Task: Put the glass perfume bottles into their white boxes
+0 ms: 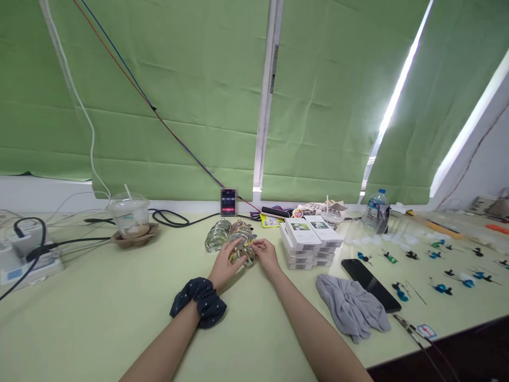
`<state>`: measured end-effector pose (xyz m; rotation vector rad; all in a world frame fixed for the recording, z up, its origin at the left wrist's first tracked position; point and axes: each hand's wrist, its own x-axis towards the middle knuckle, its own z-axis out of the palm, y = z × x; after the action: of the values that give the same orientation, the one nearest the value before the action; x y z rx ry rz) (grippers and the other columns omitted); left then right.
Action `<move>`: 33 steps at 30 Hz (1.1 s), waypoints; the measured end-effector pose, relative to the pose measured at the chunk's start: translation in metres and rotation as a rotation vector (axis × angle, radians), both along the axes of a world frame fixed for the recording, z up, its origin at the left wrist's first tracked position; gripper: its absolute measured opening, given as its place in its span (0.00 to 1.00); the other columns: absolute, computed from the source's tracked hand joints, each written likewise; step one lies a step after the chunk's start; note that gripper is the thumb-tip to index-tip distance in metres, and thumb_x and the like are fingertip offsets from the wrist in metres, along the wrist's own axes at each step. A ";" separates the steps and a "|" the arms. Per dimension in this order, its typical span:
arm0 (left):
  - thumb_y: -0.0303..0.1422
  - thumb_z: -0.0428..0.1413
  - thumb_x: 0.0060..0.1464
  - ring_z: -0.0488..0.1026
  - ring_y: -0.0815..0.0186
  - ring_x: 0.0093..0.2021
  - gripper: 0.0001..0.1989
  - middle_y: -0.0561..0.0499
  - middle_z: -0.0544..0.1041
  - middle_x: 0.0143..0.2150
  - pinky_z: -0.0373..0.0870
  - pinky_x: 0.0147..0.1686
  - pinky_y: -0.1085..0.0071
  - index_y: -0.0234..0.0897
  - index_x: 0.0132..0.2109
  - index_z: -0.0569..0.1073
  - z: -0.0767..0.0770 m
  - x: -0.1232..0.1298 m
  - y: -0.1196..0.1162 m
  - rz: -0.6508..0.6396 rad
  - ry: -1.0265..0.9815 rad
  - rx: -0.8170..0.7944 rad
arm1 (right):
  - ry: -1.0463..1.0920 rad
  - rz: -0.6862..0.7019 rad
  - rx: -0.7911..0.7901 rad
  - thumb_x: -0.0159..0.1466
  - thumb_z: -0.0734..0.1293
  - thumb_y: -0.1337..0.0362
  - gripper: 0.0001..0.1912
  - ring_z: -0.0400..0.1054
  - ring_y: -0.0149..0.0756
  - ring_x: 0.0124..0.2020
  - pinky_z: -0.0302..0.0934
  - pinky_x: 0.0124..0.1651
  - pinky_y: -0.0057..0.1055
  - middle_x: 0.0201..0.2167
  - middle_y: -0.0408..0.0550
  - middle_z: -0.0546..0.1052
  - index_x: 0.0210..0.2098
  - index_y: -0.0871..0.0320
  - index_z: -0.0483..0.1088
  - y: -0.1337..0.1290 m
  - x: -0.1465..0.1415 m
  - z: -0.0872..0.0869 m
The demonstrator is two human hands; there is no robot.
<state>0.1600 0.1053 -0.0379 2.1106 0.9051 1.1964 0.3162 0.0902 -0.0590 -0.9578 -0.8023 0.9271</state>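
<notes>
Several clear, rounded glass-like items stand in rows at the middle of the table, with a greenish group (217,236) on the left and a pinkish group (240,228) beside it. My left hand (226,263), with a dark dotted scrunchie on the wrist, rests at the nearest item (249,258), thumb and fingers apart around its left side. My right hand (265,253) is at that item's right side, its thumb and index finger pinched together on something too small to make out.
White boxes (305,239) are stacked right of my hands. Beyond them lie a grey cloth (352,306), a black phone (370,285) and small blue parts (441,288). A lidded cup (131,216) stands left, near a power strip (34,268). A small screen (228,202) stands behind.
</notes>
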 end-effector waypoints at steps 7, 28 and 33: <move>0.37 0.61 0.44 0.70 0.63 0.37 0.17 0.49 0.70 0.43 0.70 0.36 0.66 0.39 0.43 0.70 0.001 -0.005 0.000 -0.033 -0.012 0.012 | 0.101 0.069 0.028 0.40 0.77 0.57 0.20 0.70 0.31 0.28 0.65 0.36 0.29 0.28 0.48 0.77 0.27 0.61 0.69 -0.008 0.008 0.011; 0.41 0.51 0.57 0.73 0.57 0.47 0.24 0.48 0.74 0.49 0.67 0.46 0.63 0.43 0.59 0.58 0.005 -0.004 -0.013 -0.078 0.173 0.120 | -0.129 0.112 0.200 0.43 0.77 0.61 0.20 0.70 0.35 0.36 0.65 0.43 0.33 0.32 0.47 0.77 0.35 0.59 0.73 -0.023 -0.001 0.035; 0.38 0.49 0.58 0.70 0.58 0.53 0.24 0.48 0.70 0.57 0.64 0.53 0.62 0.44 0.61 0.58 0.009 -0.005 -0.014 -0.148 0.167 0.125 | -0.175 0.137 0.203 0.44 0.76 0.61 0.24 0.71 0.37 0.36 0.66 0.43 0.34 0.33 0.47 0.77 0.40 0.57 0.69 -0.027 -0.006 0.041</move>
<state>0.1546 0.0916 -0.0287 2.3609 0.7459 1.0377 0.3100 0.0629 -0.0181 -0.8217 -1.1005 0.8678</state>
